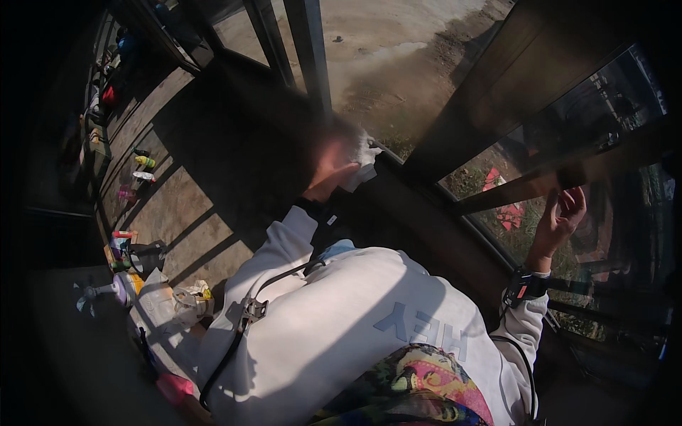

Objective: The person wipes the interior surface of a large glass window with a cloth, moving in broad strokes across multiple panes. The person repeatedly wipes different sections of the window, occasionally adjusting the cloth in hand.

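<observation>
My left hand (331, 168), partly blurred, holds a crumpled white cloth or tissue (363, 162) against the dark window frame, near the foot of an upright post (314, 58). To the right, my right hand (560, 218) is raised with bent fingers. Its fingertips meet a dark crossbar (511, 187) of the window beside a small dark block (571, 174); whether they grip it is hidden. Both wrists wear black bands. White sleeves cover my arms.
A wooden surface (194, 213) at left carries a yellow bottle (145, 161) and other small items. A small fan (88, 295), a clear plastic bag (186, 303) and containers stand lower left. A wide dark post (479, 96) rises between my hands. Bare ground shows beyond the panes.
</observation>
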`<control>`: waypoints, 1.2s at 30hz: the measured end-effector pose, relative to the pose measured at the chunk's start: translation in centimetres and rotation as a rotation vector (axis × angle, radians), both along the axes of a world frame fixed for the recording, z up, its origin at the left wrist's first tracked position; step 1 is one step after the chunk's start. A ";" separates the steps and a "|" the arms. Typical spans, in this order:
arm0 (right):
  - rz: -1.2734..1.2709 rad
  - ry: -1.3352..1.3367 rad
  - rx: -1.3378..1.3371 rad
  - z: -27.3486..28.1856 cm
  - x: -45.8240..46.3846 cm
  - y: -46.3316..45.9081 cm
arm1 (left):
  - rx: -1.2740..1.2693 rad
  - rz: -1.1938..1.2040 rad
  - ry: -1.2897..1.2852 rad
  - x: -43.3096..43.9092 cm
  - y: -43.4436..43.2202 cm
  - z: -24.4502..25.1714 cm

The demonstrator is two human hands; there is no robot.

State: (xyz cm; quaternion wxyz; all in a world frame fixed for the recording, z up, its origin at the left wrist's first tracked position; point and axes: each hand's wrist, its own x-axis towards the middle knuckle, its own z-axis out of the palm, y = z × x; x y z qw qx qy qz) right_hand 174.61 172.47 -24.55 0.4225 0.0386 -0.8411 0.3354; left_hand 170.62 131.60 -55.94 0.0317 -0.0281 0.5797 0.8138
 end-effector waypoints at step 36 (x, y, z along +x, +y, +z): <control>0.213 0.024 0.727 3.6 -5.0 -9.2 | -0.331 0.377 0.505 -6.6 1.1 13.6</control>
